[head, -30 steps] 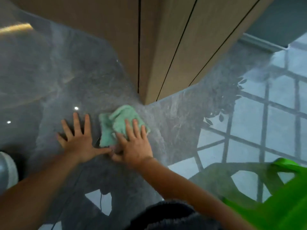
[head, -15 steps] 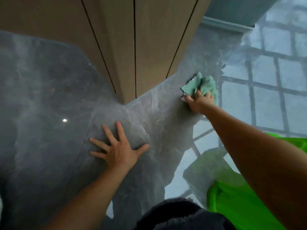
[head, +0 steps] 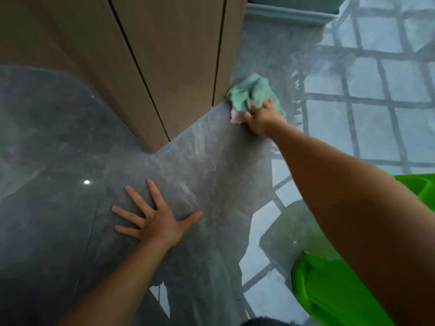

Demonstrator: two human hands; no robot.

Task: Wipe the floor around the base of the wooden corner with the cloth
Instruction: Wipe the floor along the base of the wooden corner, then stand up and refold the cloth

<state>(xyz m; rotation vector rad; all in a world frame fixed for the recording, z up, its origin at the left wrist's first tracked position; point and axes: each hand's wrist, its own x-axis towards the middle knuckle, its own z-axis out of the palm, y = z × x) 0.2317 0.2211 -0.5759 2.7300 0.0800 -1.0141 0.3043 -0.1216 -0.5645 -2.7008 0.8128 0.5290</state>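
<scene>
Hands down on the floor [head: 211, 175], both of them, and the right hand [head: 260, 118] is out at full reach with its fingers curled tight around the cloth [head: 249, 92]. That cloth is a bunched-up mint-green wad with a pale pink bit poking out at the thumb side, and it's pressed to the grey marble-look floor right against the foot of the wooden corner [head: 179, 74], on the corner's right-hand face, its left tip touching the wood. The left hand [head: 155, 220] is flat, palm down, fingers spread wide and thumb stuck out, gripping nothing at all, just planted on the floor in front of the corner's nearest edge, well apart from the cloth. Faint whitish streaks show on the floor between the two hands. The wooden corner rises as tan panels split by thin dark vertical grooves. The polished floor to the right mirrors a window grid. A bright green plastic object [head: 334, 292] sits at the lower right, partly hidden behind the right forearm; what it is, you can't tell.
</scene>
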